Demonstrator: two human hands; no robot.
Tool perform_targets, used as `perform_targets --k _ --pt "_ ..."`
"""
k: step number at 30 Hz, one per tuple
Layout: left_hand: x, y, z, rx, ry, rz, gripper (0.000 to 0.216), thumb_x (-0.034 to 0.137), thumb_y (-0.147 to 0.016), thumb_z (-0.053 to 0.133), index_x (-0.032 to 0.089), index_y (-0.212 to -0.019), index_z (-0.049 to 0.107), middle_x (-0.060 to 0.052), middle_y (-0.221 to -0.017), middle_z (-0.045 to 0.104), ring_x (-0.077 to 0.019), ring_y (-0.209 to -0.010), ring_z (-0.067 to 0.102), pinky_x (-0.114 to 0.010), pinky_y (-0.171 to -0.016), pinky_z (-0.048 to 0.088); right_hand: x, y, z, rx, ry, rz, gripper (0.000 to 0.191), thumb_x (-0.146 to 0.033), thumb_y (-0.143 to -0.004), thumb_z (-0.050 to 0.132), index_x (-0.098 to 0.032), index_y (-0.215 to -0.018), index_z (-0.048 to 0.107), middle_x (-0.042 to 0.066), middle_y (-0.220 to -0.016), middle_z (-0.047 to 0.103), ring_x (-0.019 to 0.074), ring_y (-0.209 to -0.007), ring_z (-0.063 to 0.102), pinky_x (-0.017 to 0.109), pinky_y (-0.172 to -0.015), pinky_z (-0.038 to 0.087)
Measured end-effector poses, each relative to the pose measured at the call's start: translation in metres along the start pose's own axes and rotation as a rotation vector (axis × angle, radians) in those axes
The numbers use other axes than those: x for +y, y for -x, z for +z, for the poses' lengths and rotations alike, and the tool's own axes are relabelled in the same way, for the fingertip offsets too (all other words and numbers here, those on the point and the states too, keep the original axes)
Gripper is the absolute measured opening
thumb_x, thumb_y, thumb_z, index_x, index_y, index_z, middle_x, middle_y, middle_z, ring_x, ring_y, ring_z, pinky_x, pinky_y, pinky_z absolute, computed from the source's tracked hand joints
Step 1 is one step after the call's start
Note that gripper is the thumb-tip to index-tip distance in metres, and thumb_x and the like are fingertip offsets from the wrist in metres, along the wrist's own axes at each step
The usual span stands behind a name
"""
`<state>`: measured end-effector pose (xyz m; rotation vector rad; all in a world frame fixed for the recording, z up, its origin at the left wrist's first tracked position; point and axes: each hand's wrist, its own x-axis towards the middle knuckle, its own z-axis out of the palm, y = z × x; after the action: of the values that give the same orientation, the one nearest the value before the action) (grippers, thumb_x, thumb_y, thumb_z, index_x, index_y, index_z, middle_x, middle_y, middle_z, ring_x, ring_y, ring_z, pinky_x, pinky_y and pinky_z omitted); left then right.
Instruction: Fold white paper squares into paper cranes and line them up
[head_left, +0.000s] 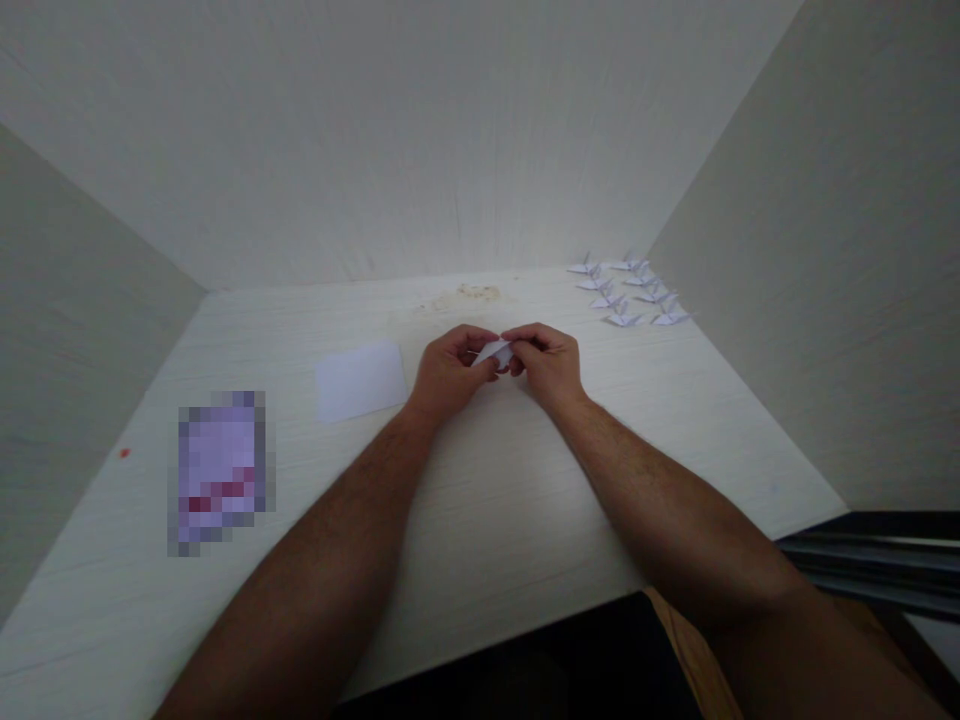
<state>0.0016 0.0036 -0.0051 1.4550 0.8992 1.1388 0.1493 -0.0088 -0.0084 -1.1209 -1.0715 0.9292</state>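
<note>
My left hand [450,372] and my right hand [549,364] meet over the middle of the white table [480,500]. Both pinch a small folded piece of white paper [495,351] between thumb and fingertips, and most of it is hidden by the fingers. A flat white paper square [360,380] lies on the table just left of my left hand.
Several small folded paper cranes [626,290] stand in rows at the back right, near the right wall. A blurred purple object [221,472] lies at the front left, with a tiny red speck [124,453] beside it. White walls close in three sides. A brownish stain [472,293] marks the back.
</note>
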Motion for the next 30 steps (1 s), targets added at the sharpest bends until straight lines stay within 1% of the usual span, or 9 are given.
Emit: perform_targets --k 3,6,9,11,18,23,26,30 --pt "-0.0011 -0.0004 -0.0002 0.016 -0.021 -0.007 0.028 0.022 -0.069 0.077 0.017 -0.095 0.067 -0.003 -0.083 0.075 -0.015 -0.07 0.071 -0.028 -0.063 0.062 -0.0006 0.0002 -0.0005 0.006 0.02 0.014 0.013 -0.023 -0.071 0.06 -0.022 -0.077 0.071 -0.006 -0.05 0.06 0.0102 -0.045 0.055 0.024 -0.044 0.045" --pt "-0.0012 -0.001 -0.0001 0.047 -0.057 -0.011 0.027 0.02 -0.069 0.075 0.016 -0.094 0.067 -0.004 -0.086 0.075 -0.0132 -0.065 0.07 -0.026 -0.059 0.06 -0.0013 0.0005 -0.0015 -0.026 0.01 0.028 0.014 -0.03 -0.074 0.064 -0.022 -0.084 0.071 -0.005 -0.054 0.061 0.0104 -0.047 0.058 0.024 -0.047 0.049" --pt "-0.001 -0.0013 0.0 0.059 -0.055 0.0 0.024 0.019 -0.07 0.073 0.016 -0.094 0.068 -0.004 -0.087 0.075 -0.0117 -0.063 0.069 -0.025 -0.059 0.06 -0.0013 0.0009 -0.002 -0.064 0.017 0.033 0.022 -0.038 -0.074 0.071 -0.021 -0.087 0.069 -0.004 -0.06 0.066 0.0109 -0.05 0.062 0.025 -0.049 0.052" --pt "-0.0009 -0.0015 -0.0003 0.058 -0.034 0.013 0.023 0.02 -0.071 0.072 0.016 -0.093 0.068 -0.004 -0.086 0.075 -0.0116 -0.064 0.068 -0.025 -0.059 0.06 -0.0008 0.0012 -0.002 -0.079 0.017 0.026 0.026 -0.041 -0.072 0.075 -0.021 -0.087 0.069 -0.004 -0.06 0.066 0.0113 -0.051 0.063 0.025 -0.05 0.053" --pt "0.0037 -0.0012 -0.0015 0.084 -0.039 0.012 0.027 0.018 -0.069 0.07 0.016 -0.096 0.07 -0.003 -0.082 0.074 -0.0129 -0.064 0.067 -0.023 -0.053 0.056 0.0018 0.0028 -0.0018 -0.138 0.036 -0.02 0.027 -0.038 -0.072 0.076 -0.021 -0.092 0.07 -0.003 -0.065 0.069 0.0126 -0.057 0.066 0.027 -0.055 0.056" --pt "0.0061 -0.001 -0.0026 0.115 -0.05 0.0 0.032 0.013 -0.067 0.065 0.016 -0.097 0.074 -0.003 -0.081 0.074 -0.0128 -0.061 0.066 -0.023 -0.052 0.055 0.0008 0.0023 -0.0026 -0.122 0.044 -0.031 0.021 -0.035 -0.075 0.07 -0.023 -0.092 0.069 -0.005 -0.06 0.065 0.0108 -0.051 0.063 0.025 -0.051 0.053" --pt "0.0053 -0.0016 -0.0047 0.097 -0.025 -0.015 0.036 0.013 -0.066 0.063 0.017 -0.099 0.075 -0.003 -0.079 0.074 -0.0131 -0.061 0.066 -0.025 -0.053 0.055 -0.0016 0.0024 -0.0033 -0.129 0.033 -0.03 0.017 -0.033 -0.077 0.068 -0.023 -0.091 0.07 -0.006 -0.056 0.063 0.0106 -0.049 0.061 0.025 -0.05 0.051" --pt "0.0042 -0.0022 -0.0067 0.072 0.025 -0.046 0.037 0.015 -0.066 0.067 0.017 -0.102 0.076 -0.002 -0.077 0.073 -0.0124 -0.058 0.065 -0.026 -0.055 0.056 -0.0049 0.0036 -0.0044 -0.144 0.022 -0.045 0.014 -0.031 -0.076 0.067 -0.023 -0.087 0.071 -0.005 -0.061 0.065 0.01 -0.051 0.062 0.025 -0.05 0.051"
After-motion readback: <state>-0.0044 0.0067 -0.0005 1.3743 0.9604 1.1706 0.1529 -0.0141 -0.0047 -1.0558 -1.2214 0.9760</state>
